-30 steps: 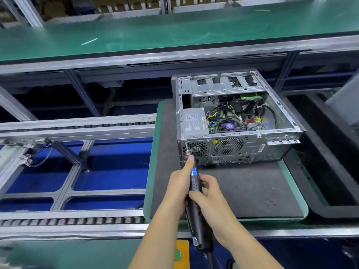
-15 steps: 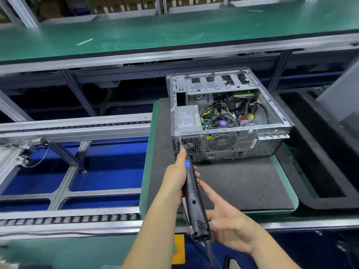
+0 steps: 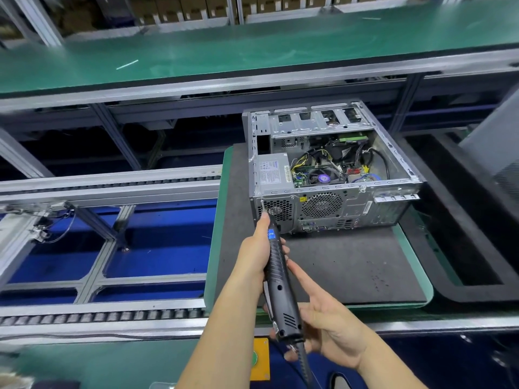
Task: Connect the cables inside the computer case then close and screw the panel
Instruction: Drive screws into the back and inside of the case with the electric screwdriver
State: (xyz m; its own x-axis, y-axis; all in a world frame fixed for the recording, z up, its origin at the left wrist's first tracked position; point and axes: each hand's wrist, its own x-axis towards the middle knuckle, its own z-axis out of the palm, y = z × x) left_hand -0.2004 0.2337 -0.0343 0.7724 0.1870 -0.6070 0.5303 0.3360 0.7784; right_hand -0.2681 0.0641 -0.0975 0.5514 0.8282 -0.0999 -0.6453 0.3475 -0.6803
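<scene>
My left hand (image 3: 257, 252) grips the black ribbed electric screwdriver (image 3: 278, 279) near its front, thumb along the barrel. Its tip meets the rear left corner of the open grey metal computer case (image 3: 331, 175), which lies on the dark grey mat (image 3: 351, 265). My right hand (image 3: 327, 324) is released, fingers straight, touching the screwdriver's lower body.

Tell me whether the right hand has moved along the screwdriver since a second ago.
Yes. The right hand has slid down the electric screwdriver toward its cord end, away from the computer case, fingers now straightened.
</scene>
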